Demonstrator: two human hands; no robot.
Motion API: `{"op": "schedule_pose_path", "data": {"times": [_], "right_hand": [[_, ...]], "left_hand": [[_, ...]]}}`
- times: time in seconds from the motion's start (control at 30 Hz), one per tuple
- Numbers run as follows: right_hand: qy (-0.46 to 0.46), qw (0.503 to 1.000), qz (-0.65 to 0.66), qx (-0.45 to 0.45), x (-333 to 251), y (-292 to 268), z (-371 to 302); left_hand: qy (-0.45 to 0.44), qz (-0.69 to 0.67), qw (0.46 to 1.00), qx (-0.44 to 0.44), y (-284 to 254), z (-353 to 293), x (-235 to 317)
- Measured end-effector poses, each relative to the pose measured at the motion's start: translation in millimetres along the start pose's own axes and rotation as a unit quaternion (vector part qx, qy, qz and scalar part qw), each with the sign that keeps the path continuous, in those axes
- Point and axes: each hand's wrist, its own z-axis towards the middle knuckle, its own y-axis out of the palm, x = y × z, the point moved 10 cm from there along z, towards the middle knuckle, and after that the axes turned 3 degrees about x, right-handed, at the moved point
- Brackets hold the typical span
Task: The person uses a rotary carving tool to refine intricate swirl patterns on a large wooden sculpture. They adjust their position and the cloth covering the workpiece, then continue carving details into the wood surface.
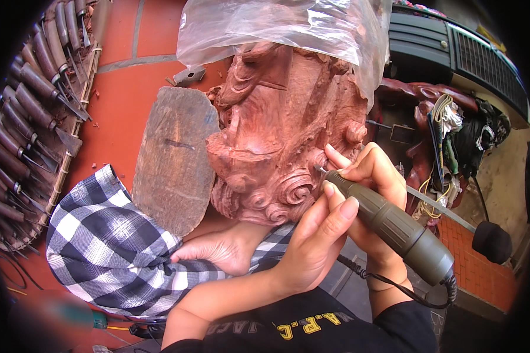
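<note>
Both hands grip a grey-green rotary tool (394, 226): the right hand (374, 176) wraps its front, the left hand (318, 241) steadies from below. Its tip touches a curl on the red wood carving (277, 129), which rests against a bare foot (224, 247). Plastic (277, 23) drapes the carving's top; chisels (23, 117) line the left wall.

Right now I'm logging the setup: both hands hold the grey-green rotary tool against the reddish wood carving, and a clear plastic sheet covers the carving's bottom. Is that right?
One detail is wrong. In the head view the clear plastic sheet covers the top of the reddish wood carving, not its bottom. The rest holds: the left hand and right hand both hold the grey-green rotary tool against it.
</note>
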Motion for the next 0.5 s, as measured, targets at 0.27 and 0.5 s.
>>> {"op": "schedule_pose_path", "data": {"times": [0.27, 0.5], "right_hand": [[0.063, 0.996, 0.062, 0.022, 8, -2, 2], [0.099, 0.984, 0.129, 0.070, 15, -8, -4]], "left_hand": [[0.006, -0.002, 1.000, -0.011, 6, 6, 6], [0.010, -0.013, 1.000, -0.013, 11, 9, 8]]}}
